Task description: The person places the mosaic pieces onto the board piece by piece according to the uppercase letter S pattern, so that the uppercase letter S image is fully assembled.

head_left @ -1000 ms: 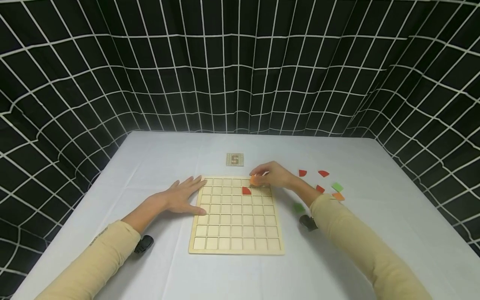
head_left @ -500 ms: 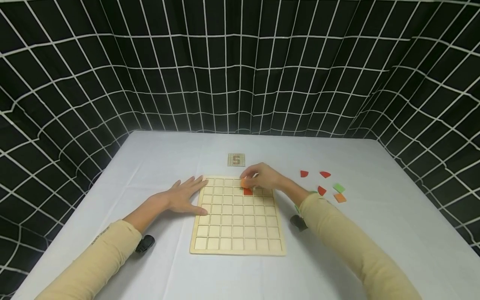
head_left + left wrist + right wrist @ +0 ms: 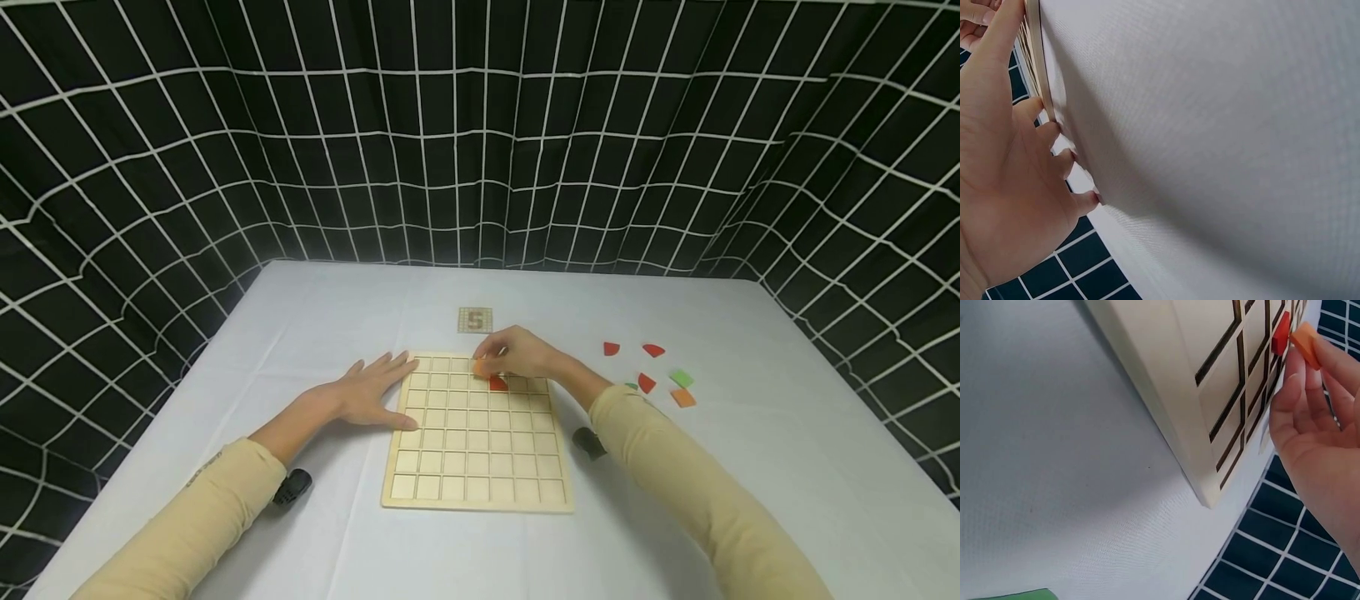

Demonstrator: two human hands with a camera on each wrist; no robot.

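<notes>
A pale wooden grid board point(image 3: 467, 454) lies flat on the white table. My left hand point(image 3: 372, 392) is spread, its thumb and fingertips on the board's left edge. Between the thumb and fingers of my right hand point(image 3: 519, 352) is an orange tile point(image 3: 480, 367), pinched over the far rows of the grid. The right wrist view shows the orange tile point(image 3: 1305, 345) held tilted beside a red quarter-round tile point(image 3: 1280, 334). That red tile point(image 3: 498, 383) sits in a cell of the second row, just nearer than the pinched one.
Loose red tiles point(image 3: 611, 348), a green tile point(image 3: 681, 377) and an orange square tile point(image 3: 682, 397) lie on the table right of the board. Another green piece is partly hidden by the right forearm. A small card point(image 3: 476, 320) marked with an S-like figure lies beyond the board.
My right hand has moved left along the far rows, carrying the orange tile past the red one. My left hand stays on the board's edge.
</notes>
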